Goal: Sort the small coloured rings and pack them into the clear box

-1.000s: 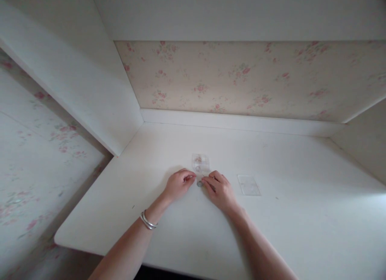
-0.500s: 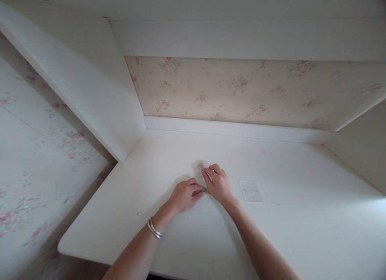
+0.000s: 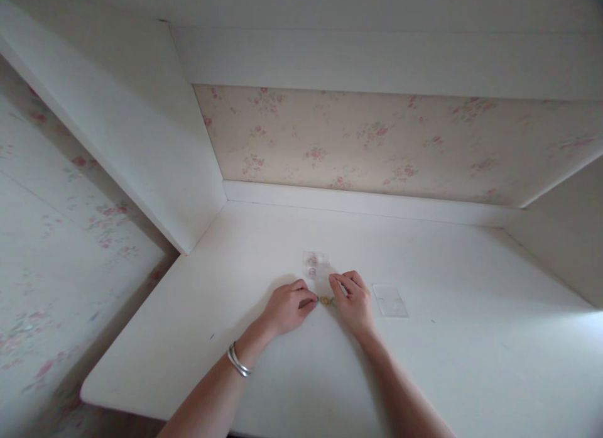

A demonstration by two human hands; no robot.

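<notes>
A small yellow-and-green piece (image 3: pixel 325 301), like a tiny flower with leaves, lies low on the white desktop between my hands. My left hand (image 3: pixel 289 307) is closed in a pinch at its left end, where a small dark tip shows at the fingertips. My right hand (image 3: pixel 353 303) has thumb and forefinger pressed together just above the piece's right end; what they hold, if anything, is too small to make out. Behind my hands is a clear plastic packet (image 3: pixel 311 265) with reddish-brown round marks, close to my right fingertips.
A clear flat rectangular plastic piece (image 3: pixel 390 300) lies right of my right hand. The white desktop (image 3: pixel 471 356) has a low back ledge (image 3: pixel 358 199) and a side panel (image 3: pixel 155 130) at the left. A dark speck (image 3: pixel 211 336) sits left of my left wrist.
My right hand has moved right and slightly nearer me, away from the clear packet, uncovering more of it and of the yellow-and-green piece. My left hand has barely shifted.
</notes>
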